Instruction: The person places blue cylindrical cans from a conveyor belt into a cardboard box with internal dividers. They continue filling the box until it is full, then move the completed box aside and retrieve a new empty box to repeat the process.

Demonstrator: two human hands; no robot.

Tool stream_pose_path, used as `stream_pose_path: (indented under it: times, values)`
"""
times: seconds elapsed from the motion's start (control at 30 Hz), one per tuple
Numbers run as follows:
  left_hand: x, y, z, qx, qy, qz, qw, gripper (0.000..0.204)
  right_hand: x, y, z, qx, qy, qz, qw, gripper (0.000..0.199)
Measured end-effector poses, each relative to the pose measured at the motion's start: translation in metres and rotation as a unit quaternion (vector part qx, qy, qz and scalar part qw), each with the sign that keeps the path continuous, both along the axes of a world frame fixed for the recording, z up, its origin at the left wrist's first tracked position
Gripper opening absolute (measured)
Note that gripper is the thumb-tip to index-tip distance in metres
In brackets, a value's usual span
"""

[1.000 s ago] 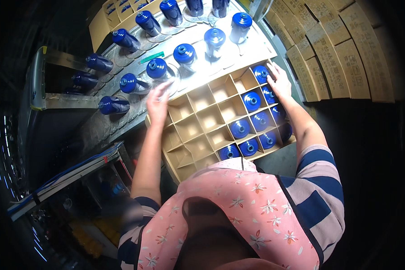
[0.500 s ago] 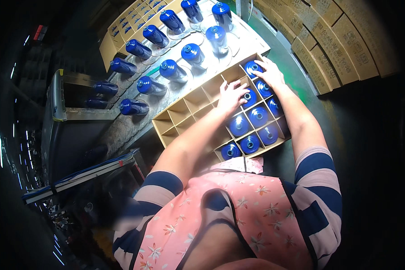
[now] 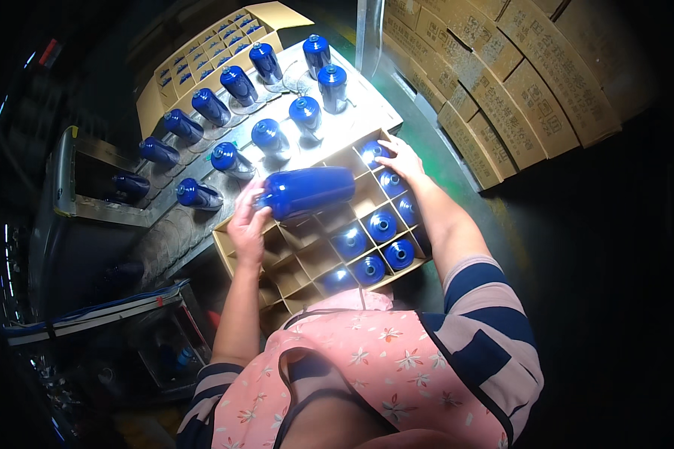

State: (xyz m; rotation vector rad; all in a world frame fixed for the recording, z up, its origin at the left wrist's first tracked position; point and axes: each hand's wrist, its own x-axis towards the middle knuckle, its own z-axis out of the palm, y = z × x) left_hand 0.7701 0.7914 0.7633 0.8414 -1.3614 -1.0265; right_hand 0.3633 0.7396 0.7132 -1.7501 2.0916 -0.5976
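Observation:
My left hand (image 3: 247, 224) is closed round the neck of a glossy blue bottle (image 3: 311, 193), held on its side above the divided cardboard box (image 3: 225, 258). The bottle's neck points left and its base right. At the box's far right corner, the fingers of my right hand (image 3: 401, 159) curl over the top of another blue bottle (image 3: 372, 153), which stands in a cell. Several more blue bottles, such as one upright bottle (image 3: 383, 224), fill cells on the right side. Cells on the left side hold nothing that I can see.
Beyond the box, blue bottles (image 3: 305, 112) stand in rows on a white-topped work surface (image 3: 367, 112). An open carton (image 3: 153, 112) with dividers is at the far left. Stacked cardboard cartons (image 3: 502, 82) rise at the right. A metal frame (image 3: 105, 213) stands at the left.
My left hand has drawn a bottle up out of its cell and swung it left, tipped onto its side. My right hand stays at the same corner bottle. The whole view has shifted.

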Motion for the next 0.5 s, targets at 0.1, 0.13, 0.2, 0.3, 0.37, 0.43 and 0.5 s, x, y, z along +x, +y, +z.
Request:
stream_pose_path:
  times: [0.1, 0.13, 0.2, 0.3, 0.37, 0.43, 0.5]
  values:
    - [0.078, 0.021, 0.003, 0.052, 0.16, 0.103, 0.98, 0.041, -0.003, -0.004, -0.01, -0.02, 0.018, 0.012, 1.0, 0.059]
    - [0.106, 0.031, 0.0, 0.039, 0.125, 0.145, 0.981, 0.039, -0.002, -0.004, -0.016, -0.036, 0.089, 0.002, 0.995, 0.06]
    - [0.158, 0.048, -0.007, 0.038, 0.066, 0.224, 0.972, 0.036, -0.001, -0.007, -0.024, -0.074, 0.137, 0.009, 0.988, 0.058]
    - [0.22, 0.059, -0.02, 0.059, 0.05, 0.354, 0.932, 0.037, 0.003, -0.013, -0.03, -0.106, 0.105, 0.017, 0.989, 0.052]
    - [0.255, 0.058, -0.028, 0.11, 0.02, 0.431, 0.896, 0.039, 0.007, -0.013, -0.032, -0.108, 0.187, -0.012, 0.976, 0.048]
    - [0.284, 0.037, -0.041, 0.048, 0.058, 0.438, 0.896, 0.037, 0.012, -0.014, -0.033, -0.103, 0.158, -0.041, 0.981, 0.045]
    - [0.306, 0.009, -0.059, 0.056, 0.07, 0.455, 0.886, 0.037, 0.018, -0.015, -0.032, -0.137, -0.097, -0.065, 0.984, 0.069]
